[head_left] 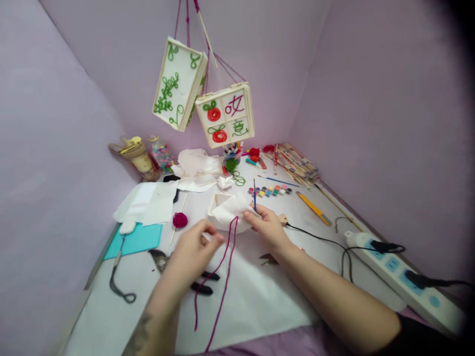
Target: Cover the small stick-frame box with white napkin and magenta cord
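My right hand (269, 227) grips the edge of a small wooden frame (218, 200) covered in crumpled white paper (232, 210), thumb on the near side. From the paper two strands of magenta yarn (227, 277) hang toward the table's front. My left hand (196, 249) is just left of the strands, slightly blurred, fingers curled and thumb apart, with nothing visible in it. A thin blue paintbrush (255, 195) rises beside my right fingers; I cannot tell whether they touch it. Black-handled pliers (202, 288) lie partly behind my left wrist.
Two decorated paper lanterns (225, 116) hang above the table. Left are a magenta yarn ball (180, 220) and glue gun-like cord tool on a turquoise board (143, 241). Right are paint pots (270, 191), a yellow cutter (313, 207) and a power strip (401, 277) with black cables.
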`<control>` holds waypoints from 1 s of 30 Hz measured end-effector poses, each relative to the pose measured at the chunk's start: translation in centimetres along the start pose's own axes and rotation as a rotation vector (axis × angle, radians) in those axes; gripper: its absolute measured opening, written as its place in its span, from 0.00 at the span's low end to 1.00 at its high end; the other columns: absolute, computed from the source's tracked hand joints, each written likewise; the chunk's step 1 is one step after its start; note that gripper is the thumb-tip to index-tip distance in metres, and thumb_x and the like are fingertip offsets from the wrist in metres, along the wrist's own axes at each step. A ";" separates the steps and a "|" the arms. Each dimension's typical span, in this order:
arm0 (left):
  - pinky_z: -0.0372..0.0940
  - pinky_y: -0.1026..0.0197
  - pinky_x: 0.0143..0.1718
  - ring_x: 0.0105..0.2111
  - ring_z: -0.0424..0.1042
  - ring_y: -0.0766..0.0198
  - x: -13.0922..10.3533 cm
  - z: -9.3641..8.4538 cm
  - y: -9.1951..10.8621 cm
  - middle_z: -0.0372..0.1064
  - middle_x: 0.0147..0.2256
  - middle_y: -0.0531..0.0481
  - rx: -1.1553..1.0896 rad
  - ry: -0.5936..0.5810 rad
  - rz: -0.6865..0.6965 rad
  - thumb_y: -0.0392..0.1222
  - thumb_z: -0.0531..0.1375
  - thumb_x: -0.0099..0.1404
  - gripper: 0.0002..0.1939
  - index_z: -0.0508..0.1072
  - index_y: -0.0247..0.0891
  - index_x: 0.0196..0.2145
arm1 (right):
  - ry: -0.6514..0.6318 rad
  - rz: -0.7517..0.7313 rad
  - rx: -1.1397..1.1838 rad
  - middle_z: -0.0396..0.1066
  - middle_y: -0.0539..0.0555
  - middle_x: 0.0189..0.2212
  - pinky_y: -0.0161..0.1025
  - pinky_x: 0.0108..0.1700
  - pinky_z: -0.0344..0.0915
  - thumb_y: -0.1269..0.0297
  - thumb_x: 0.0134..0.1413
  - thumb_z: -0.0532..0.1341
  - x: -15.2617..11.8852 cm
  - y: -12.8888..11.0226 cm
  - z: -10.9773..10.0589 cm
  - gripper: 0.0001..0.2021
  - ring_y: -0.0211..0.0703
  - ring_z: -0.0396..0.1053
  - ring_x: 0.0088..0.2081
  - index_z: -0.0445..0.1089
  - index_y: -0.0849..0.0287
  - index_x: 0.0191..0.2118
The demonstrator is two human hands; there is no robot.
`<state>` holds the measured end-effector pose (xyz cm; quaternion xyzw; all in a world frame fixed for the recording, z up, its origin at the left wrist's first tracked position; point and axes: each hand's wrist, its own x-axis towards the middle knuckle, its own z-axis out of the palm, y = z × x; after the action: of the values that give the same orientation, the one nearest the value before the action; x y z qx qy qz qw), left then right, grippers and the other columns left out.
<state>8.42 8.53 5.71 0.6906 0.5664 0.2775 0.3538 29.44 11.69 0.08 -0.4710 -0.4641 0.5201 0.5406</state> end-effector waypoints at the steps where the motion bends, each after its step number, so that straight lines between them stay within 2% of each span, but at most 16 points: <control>1: 0.60 0.60 0.30 0.29 0.72 0.58 0.3 1.5 0.4 0.73 0.31 0.48 0.110 0.014 -0.053 0.55 0.61 0.59 0.17 0.69 0.39 0.38 | -0.006 -0.013 -0.019 0.70 0.51 0.30 0.34 0.28 0.57 0.52 0.51 0.65 -0.2 -0.2 0.0 0.15 0.40 0.63 0.29 0.74 0.59 0.37; 3: 0.61 0.57 0.33 0.35 0.74 0.52 1.0 4.3 1.0 0.74 0.37 0.42 0.323 0.001 -0.146 0.54 0.62 0.58 0.22 0.66 0.37 0.43 | -0.036 -0.035 -0.032 0.70 0.51 0.29 0.34 0.28 0.57 0.53 0.51 0.65 -0.5 -0.3 -0.1 0.13 0.39 0.62 0.29 0.73 0.59 0.36; 5: 0.61 0.56 0.35 0.38 0.75 0.48 1.5 6.3 1.3 0.74 0.40 0.38 0.448 -0.040 -0.206 0.52 0.62 0.59 0.25 0.62 0.34 0.48 | -0.081 -0.044 -0.017 0.70 0.51 0.29 0.34 0.28 0.56 0.54 0.52 0.64 -0.6 -0.1 -0.3 0.13 0.39 0.62 0.28 0.73 0.59 0.36; 7: 0.61 0.56 0.34 0.37 0.76 0.49 1.7 7.1 1.1 0.74 0.38 0.37 0.492 -0.037 -0.242 0.45 0.56 0.65 0.18 0.61 0.34 0.49 | -0.103 -0.035 -0.006 0.70 0.51 0.30 0.33 0.27 0.56 0.55 0.51 0.64 -0.5 0.2 -0.4 0.13 0.38 0.61 0.28 0.73 0.58 0.37; 9: 0.61 0.57 0.34 0.37 0.75 0.52 1.5 6.6 1.0 0.74 0.37 0.39 0.398 -0.006 -0.202 0.39 0.51 0.67 0.12 0.61 0.36 0.47 | -0.092 -0.022 -0.004 0.70 0.50 0.30 0.33 0.27 0.55 0.55 0.51 0.64 -0.3 0.7 -0.6 0.14 0.38 0.60 0.27 0.72 0.59 0.39; 12: 0.61 0.60 0.32 0.32 0.73 0.59 0.4 4.2 1.6 0.73 0.33 0.46 0.047 -0.012 -0.097 0.39 0.51 0.66 0.11 0.60 0.38 0.46 | -0.079 -0.015 0.004 0.68 0.49 0.27 0.33 0.26 0.54 0.53 0.53 0.63 0.2 1.2 -0.8 0.14 0.37 0.58 0.25 0.72 0.59 0.39; 14: 0.58 0.63 0.28 0.25 0.67 0.64 -0.3 1.9 2.9 0.70 0.28 0.52 -0.142 -0.053 -0.096 0.40 0.51 0.66 0.11 0.60 0.38 0.46 | -0.109 -0.018 -0.011 0.66 0.49 0.26 0.33 0.25 0.53 0.52 0.53 0.62 0.6 1.2 -0.7 0.15 0.36 0.56 0.24 0.71 0.59 0.38; 16: 0.55 0.65 0.26 0.23 0.62 0.68 -0.5 -0.2 4.7 0.68 0.26 0.54 -0.235 -0.037 -0.069 0.42 0.52 0.65 0.12 0.62 0.37 0.45 | -0.147 -0.024 -0.035 0.65 0.48 0.24 0.34 0.25 0.52 0.50 0.52 0.62 0.8 1.1 -0.5 0.15 0.36 0.56 0.24 0.72 0.59 0.35; 20: 0.49 0.67 0.22 0.19 0.54 0.72 0.9 -3.4 8.1 0.66 0.25 0.55 -0.319 -0.120 -0.063 0.46 0.56 0.61 0.11 0.67 0.37 0.38 | -0.186 -0.024 -0.061 0.63 0.47 0.22 0.34 0.24 0.51 0.51 0.49 0.63 1.2 0.6 0.0 0.16 0.36 0.54 0.23 0.72 0.60 0.34; 26: 0.40 0.69 0.17 0.16 0.49 0.75 3.7 -7.1 10.8 0.62 0.21 0.56 -0.335 -0.232 -0.046 0.46 0.61 0.58 0.11 0.72 0.37 0.35 | -0.160 0.009 -0.128 0.57 0.43 0.17 0.33 0.22 0.49 0.52 0.49 0.62 1.4 -0.3 -0.4 0.14 0.34 0.51 0.19 0.67 0.59 0.32; 28: 0.40 0.70 0.16 0.15 0.48 0.75 3.5 -8.5 11.6 0.61 0.19 0.56 -0.367 -0.240 0.013 0.48 0.61 0.58 0.11 0.73 0.37 0.34 | -0.158 0.028 -0.163 0.56 0.42 0.16 0.32 0.21 0.48 0.53 0.48 0.63 1.6 -0.6 -0.6 0.13 0.33 0.51 0.18 0.66 0.59 0.30; 30: 0.44 0.69 0.16 0.14 0.53 0.73 1.9 -9.7 12.2 0.61 0.18 0.55 -0.366 -0.230 0.109 0.50 0.61 0.59 0.12 0.75 0.38 0.32 | -0.155 0.044 -0.196 0.56 0.42 0.16 0.32 0.20 0.47 0.55 0.48 0.63 1.8 -0.9 -0.6 0.12 0.32 0.51 0.18 0.65 0.59 0.28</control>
<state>8.36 10.79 21.25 0.6717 0.4241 0.3138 0.5200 30.18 13.46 0.90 -0.4898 -0.5427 0.5189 0.4431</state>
